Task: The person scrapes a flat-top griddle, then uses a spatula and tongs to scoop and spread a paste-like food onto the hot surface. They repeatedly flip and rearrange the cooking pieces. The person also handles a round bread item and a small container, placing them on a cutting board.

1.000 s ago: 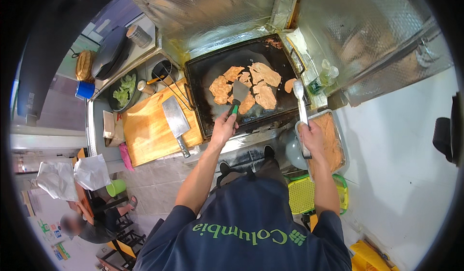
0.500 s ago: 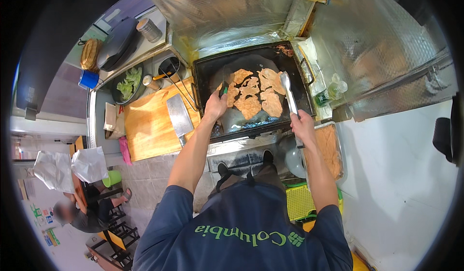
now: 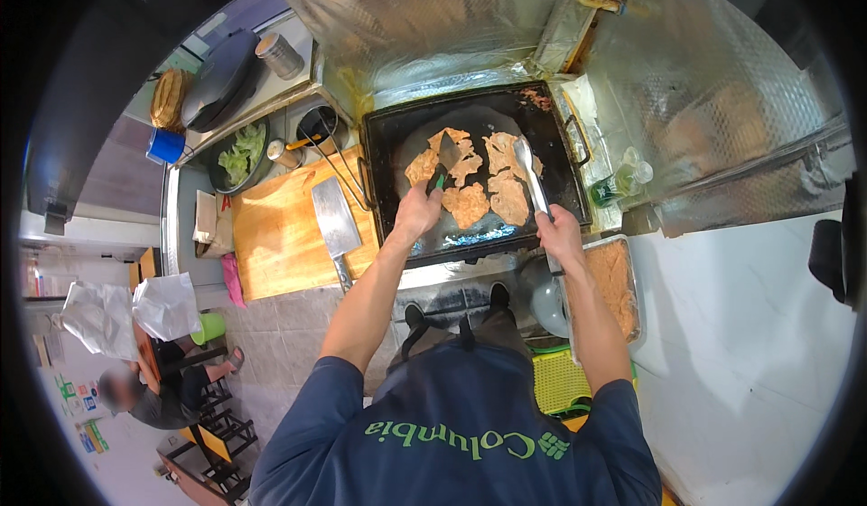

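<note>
Several flat pieces of browned meat (image 3: 466, 205) lie on a square black griddle (image 3: 386, 125) in front of me. My left hand (image 3: 420, 212) is closed round the black and green handle of a spatula (image 3: 449, 152). Its dark blade rests against the pieces at the left and middle. With my right hand (image 3: 561, 233) I grip metal tongs (image 3: 530, 167), whose tips touch the upper right piece. How the tongs' tips sit on that meat cannot be made out.
Left of the griddle a cleaver (image 3: 335, 217) lies on a wooden board (image 3: 271, 235), near a bowl of lettuce (image 3: 238, 156). A tray of orange-brown food (image 3: 614, 280) sits beneath my right forearm. A green bottle (image 3: 614, 184) stands right of the griddle. A person (image 3: 163, 402) sits at far left.
My left hand and the spatula have moved right, over the middle pieces. The left and middle meat pieces have shifted slightly. The tongs have moved a little left.
</note>
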The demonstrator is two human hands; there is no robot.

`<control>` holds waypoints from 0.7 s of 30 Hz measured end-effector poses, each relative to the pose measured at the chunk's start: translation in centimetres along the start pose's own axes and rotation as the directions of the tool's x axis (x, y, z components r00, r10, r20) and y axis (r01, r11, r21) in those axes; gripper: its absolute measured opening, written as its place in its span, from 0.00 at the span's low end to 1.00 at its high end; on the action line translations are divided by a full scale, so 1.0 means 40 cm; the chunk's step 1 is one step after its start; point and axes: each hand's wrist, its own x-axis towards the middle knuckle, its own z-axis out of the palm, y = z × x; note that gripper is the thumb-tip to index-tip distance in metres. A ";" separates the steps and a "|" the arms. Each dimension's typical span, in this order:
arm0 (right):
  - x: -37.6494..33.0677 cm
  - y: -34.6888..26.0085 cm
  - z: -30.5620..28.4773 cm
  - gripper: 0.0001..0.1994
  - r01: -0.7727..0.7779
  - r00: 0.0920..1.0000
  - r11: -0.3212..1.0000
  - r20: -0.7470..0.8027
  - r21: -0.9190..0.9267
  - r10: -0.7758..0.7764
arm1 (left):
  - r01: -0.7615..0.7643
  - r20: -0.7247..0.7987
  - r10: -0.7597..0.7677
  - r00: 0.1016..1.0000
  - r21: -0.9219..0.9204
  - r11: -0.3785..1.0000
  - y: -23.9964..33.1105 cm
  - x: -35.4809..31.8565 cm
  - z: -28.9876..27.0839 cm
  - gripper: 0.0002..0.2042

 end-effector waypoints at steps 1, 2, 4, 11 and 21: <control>0.004 0.002 -0.001 0.15 0.001 1.000 1.000 0.005 -0.002 -0.001 | -0.010 -0.027 0.009 1.000 -0.013 1.000 -0.013 -0.002 -0.005 0.22; 0.008 0.004 -0.002 0.15 0.002 1.000 1.000 0.011 -0.005 -0.002 | -0.020 -0.054 0.018 0.998 -0.025 0.999 -0.041 -0.009 -0.017 0.22; 0.018 0.018 0.003 0.15 0.030 1.000 0.999 0.010 -0.035 -0.030 | -0.008 -0.131 0.019 0.991 0.088 0.996 -0.053 -0.061 -0.069 0.22; 0.049 0.043 0.019 0.15 0.111 0.993 0.983 0.056 -0.148 -0.103 | -0.063 -0.120 0.049 0.992 -0.110 0.992 -0.146 -0.059 -0.070 0.20; 0.028 -0.060 -0.035 0.14 0.358 0.934 0.778 0.192 -0.516 -0.303 | -0.094 -0.046 0.106 0.993 0.210 0.973 -0.045 -0.073 -0.111 0.20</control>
